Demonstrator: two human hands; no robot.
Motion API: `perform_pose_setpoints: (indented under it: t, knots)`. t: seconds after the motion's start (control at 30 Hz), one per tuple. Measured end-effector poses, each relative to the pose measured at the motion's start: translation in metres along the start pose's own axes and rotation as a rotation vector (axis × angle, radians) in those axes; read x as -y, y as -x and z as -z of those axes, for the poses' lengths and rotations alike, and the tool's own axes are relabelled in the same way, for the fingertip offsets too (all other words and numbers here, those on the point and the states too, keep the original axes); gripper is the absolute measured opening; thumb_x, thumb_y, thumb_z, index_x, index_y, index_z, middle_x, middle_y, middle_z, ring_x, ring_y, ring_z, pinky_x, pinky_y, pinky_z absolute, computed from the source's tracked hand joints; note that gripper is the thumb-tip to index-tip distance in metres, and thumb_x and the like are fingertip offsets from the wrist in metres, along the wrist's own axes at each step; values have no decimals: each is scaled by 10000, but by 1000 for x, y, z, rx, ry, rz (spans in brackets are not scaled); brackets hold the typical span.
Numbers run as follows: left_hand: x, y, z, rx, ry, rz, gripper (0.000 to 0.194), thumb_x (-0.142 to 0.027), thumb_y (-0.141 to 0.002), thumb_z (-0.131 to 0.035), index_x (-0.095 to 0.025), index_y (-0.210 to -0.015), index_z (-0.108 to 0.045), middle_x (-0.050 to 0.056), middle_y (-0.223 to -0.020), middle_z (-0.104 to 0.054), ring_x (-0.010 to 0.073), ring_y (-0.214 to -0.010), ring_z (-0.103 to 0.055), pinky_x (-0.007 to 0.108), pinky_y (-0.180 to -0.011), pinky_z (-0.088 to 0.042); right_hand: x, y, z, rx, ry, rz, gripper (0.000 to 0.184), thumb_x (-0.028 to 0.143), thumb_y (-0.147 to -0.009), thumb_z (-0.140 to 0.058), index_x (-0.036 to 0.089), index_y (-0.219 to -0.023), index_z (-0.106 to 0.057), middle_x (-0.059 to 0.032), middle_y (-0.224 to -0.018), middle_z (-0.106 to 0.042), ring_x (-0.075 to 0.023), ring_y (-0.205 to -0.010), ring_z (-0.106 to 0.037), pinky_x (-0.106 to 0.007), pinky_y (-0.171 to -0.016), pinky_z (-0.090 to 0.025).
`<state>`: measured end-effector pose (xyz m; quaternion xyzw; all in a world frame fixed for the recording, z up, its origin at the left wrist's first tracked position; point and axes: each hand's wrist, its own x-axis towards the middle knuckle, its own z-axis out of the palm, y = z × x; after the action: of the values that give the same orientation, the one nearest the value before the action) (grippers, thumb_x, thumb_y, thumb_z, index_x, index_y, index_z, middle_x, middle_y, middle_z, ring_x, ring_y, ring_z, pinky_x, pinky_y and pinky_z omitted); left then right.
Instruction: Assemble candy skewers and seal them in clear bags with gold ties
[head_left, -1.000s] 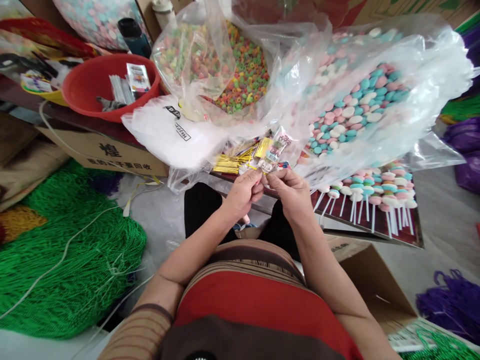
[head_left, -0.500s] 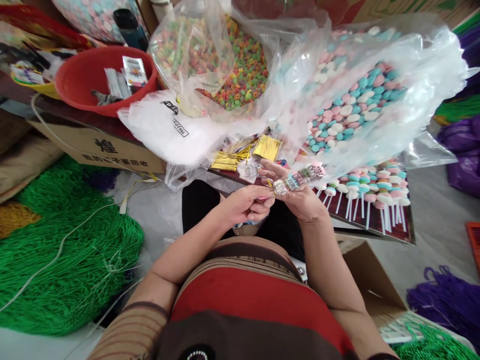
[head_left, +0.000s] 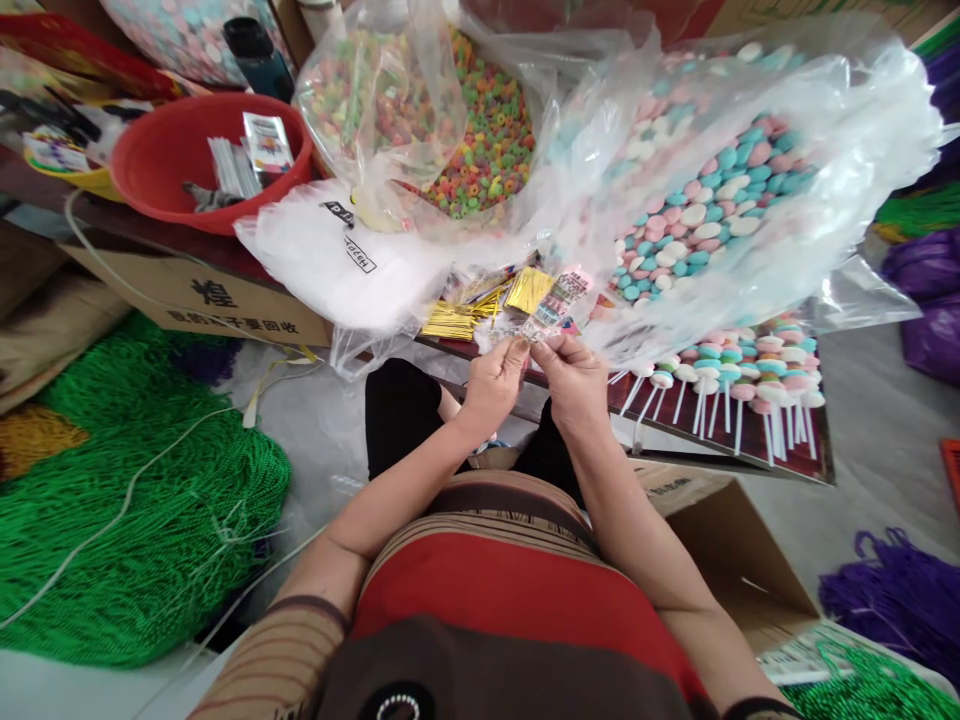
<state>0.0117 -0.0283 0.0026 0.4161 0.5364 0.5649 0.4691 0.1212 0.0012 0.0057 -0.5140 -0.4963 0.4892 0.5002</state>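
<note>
A: How far along?

B: Both hands are pinching the small clear printed packet (head_left: 553, 303) – left hand (head_left: 491, 382) and right hand (head_left: 574, 378) are closing fingertips on its lower end, packet sticking up just above the grip. Looks mid-closing, imo; can't tell if it's tied.

A: Around it?

B: Gold twist ties (head_left: 459, 320) are lying just left of the grip, finished white-stick lollipops (head_left: 739, 385) to the right, big clear bag of pastel candies (head_left: 712, 200) beyond – nothing's blocking.

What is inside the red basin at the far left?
The red basin holds a small printed packet, a bundle of white sticks and something dark; its near floor is hidden by the rim.
</note>
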Motion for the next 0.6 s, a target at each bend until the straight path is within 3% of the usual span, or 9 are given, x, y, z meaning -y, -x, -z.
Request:
perform_pose_setpoints:
  t: [0.1, 0.23, 0.3, 0.37, 0.47, 0.6]
  knots:
    - [6, -6, 4, -69, -194, -148, 528, -649, -971, -499, -228, -654, -452, -21, -583, -469, 124, -575, -419, 281, -584, -336, -1, 0, -1, -12, 76, 57, 323, 494, -754, -807, 234, -668, -637, 17, -662, -630, -161, -719, -586, -283, -678, -489]
    - [8, -11, 12, 23, -261, -166, 566, -745, -952, -409, -229, -742, -511, -17, -627, -512, 134, -603, -464, 286, -631, -383, 4, -2, -2, 80, -60, 34, 321, 477, -742, -804, 226, -666, -618, 29, -658, -609, -134, -667, -538, -275, -666, -473]
    - [5, -11, 17, 88, -228, -141, 586, -764, -943, -400, -215, -932, -603, 9, -747, -607, 154, -705, -558, 297, -713, -452, 9, -2, -2, 127, -105, 34, 293, 442, -754, -791, 220, -676, -616, 39, -652, -597, -118, -640, -512, -267, -648, -455]
    - [0, -11, 23, 164, -167, -134, 608, -731, -959, -420, -197, -1164, -628, 58, -958, -695, 195, -956, -648, 329, -897, -497, 15, 0, 0, 153, -70, 62, 245, 394, -784, -763, 216, -696, -620, 46, -652, -584, -107, -624, -486, -259, -632, -431]
    - [-9, -16, 31, 287, -101, -157, 547, -646, -975, -492, -225, -1286, -651, 84, -1245, -704, 234, -1323, -577, 369, -1153, -418, 23, 4, 3, 175, 24, 99, 158, 324, -834, -691, 214, -738, -630, 55, -642, -544, -95, -598, -440, -255, -616, -396]
    - [-21, -25, 35, 343, 84, -213, 585, -639, -1030, -306, -280, -1295, -684, 51, -1273, -725, 221, -1329, -610, 412, -1182, -444, 28, 10, 2, 175, 173, 179, 141, 269, -828, -644, 217, -708, -594, 52, -632, -490, -104, -620, -413, -256, -602, -353]
